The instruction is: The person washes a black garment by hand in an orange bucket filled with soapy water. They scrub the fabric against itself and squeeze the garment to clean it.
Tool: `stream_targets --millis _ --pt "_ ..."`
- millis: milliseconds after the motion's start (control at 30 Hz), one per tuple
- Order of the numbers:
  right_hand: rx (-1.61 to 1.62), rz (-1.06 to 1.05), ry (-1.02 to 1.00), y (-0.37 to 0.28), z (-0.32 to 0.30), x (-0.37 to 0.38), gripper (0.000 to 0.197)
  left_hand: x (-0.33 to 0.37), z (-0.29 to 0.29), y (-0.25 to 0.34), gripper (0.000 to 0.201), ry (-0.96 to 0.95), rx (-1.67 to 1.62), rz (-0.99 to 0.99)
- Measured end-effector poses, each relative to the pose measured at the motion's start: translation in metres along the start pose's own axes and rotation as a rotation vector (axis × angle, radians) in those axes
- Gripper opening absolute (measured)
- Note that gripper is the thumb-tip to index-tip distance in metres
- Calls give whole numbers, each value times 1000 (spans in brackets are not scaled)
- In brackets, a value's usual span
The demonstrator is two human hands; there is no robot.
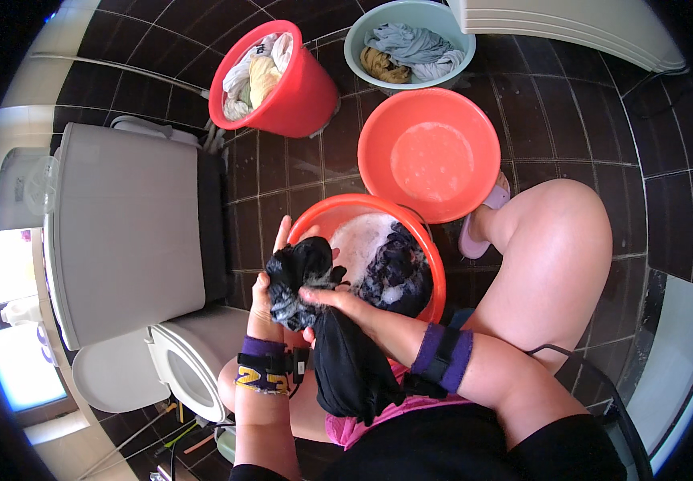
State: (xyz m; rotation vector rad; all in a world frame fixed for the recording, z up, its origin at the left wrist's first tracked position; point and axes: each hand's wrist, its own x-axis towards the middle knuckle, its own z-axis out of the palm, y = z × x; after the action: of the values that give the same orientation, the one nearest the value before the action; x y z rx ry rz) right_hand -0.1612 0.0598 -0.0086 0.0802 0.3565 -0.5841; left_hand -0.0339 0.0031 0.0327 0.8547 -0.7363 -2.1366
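A wet black garment (354, 365) is bunched up between my two hands, with white suds on its folds. My left hand (261, 305) cups the bunched part from the left, fingers up along its far side. Across from it, my right hand (332, 299) is closed on the same cloth, thumb on top. The rest of the garment hangs down toward my lap. Just beyond my hands stands an orange-red bucket (440, 276) with foamy water (354, 239) and dark clothes (398, 268) in it. What kind of garment I hold cannot be made out.
A coral basin (378, 152) of soapy water sits beyond the bucket, near my slippered foot (475, 232). Farther off are a red bucket (302, 96) of light laundry and a pale green tub (352, 52) of clothes. A grey washing machine (130, 232) and a toilet (190, 377) stand left.
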Motion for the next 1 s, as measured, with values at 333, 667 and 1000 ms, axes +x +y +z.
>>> stream_targets --millis 333,667,1000 --pt "-99 98 -123 10 19 -4 31 -9 -3 42 30 -19 473 -265" --pt "-564 -506 -73 22 20 8 29 -3 15 40 20 136 929 -189" --pt "-787 -560 175 29 0 15 39 13 6 13 9 279 1402 -130"
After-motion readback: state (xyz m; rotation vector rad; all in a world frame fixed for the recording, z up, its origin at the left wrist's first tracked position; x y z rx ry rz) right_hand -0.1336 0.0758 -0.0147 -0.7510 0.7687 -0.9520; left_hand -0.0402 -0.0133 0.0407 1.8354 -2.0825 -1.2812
